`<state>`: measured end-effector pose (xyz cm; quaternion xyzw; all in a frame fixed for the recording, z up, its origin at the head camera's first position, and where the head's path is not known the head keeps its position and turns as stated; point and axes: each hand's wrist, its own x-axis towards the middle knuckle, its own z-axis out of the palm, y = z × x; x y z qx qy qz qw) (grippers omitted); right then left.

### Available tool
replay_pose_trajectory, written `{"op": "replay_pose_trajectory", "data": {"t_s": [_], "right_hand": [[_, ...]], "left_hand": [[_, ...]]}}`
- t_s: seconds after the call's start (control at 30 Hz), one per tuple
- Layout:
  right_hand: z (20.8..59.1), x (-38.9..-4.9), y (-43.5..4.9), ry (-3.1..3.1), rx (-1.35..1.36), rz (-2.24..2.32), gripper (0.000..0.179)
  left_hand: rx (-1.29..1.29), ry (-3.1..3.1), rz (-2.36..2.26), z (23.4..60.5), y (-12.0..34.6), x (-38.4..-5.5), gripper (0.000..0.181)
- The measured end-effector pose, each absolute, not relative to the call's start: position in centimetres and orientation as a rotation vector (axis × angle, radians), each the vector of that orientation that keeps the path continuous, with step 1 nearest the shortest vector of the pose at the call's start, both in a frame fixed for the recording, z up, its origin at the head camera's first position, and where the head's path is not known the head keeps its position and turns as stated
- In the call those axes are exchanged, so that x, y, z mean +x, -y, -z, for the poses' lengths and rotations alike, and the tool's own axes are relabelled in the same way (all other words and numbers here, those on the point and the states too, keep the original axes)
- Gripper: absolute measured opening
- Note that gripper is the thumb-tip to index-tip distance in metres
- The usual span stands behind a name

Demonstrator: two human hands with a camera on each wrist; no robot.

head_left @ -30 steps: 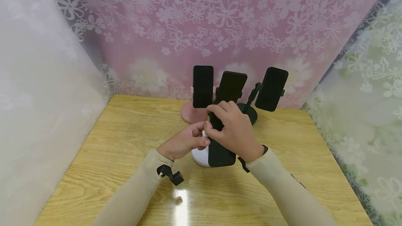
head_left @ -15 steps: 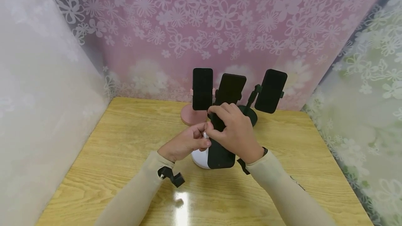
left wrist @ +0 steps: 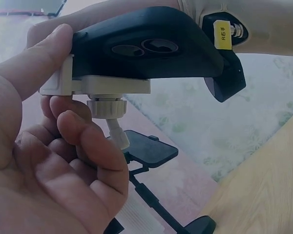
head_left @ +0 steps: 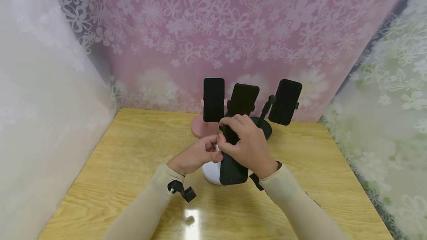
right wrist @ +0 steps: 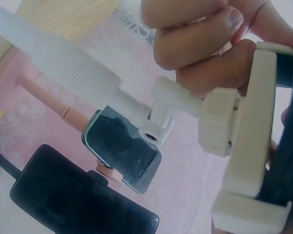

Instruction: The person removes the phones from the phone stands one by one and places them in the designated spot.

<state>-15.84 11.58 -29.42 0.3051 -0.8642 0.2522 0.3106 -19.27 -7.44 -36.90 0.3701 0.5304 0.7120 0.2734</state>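
Observation:
In the head view a dark phone [head_left: 233,171] lies tilted in front of a white phone stand [head_left: 210,173]. My right hand [head_left: 248,145] grips the phone from above, thumb at its left edge and fingers over the far end. With my left hand [head_left: 197,155] I pinch the end of the stand's white clamp [left wrist: 119,85]. The left wrist view has the thumb at the clamp's end by the phone and the other fingers curled below. The right wrist view catches the clamp's knob [right wrist: 217,122], the jointed white arm [right wrist: 78,68] and the phone's side.
Behind the hands, a pink stand [head_left: 203,127] holds one phone [head_left: 214,99]. Two dark-coloured stands carry another phone [head_left: 243,99] and a third phone [head_left: 285,102] to its right. A floral curtain [head_left: 166,40] hangs behind the wooden table [head_left: 143,136].
The whole scene sits slightly lower in the head view. Both hands keep their grip on the phone and clamp, with barely any shift between them.

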Motion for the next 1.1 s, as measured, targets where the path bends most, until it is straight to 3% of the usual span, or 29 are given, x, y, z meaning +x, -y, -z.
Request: {"op": "replay_pose_trajectory", "data": {"t_s": [0.9, 1.1], "right_hand": [[30.43, -15.61, -11.48, 2.211, 0.814, -0.632, 0.025], [30.45, -15.63, -11.30, 2.194, 0.842, -0.634, 0.022]], "left_hand": [[1.113, -1.404, -1.885, 37.34, 7.56, -19.82, 0.046], [1.159, -1.463, -1.893, 37.07, 8.01, -19.66, 0.034]]}}
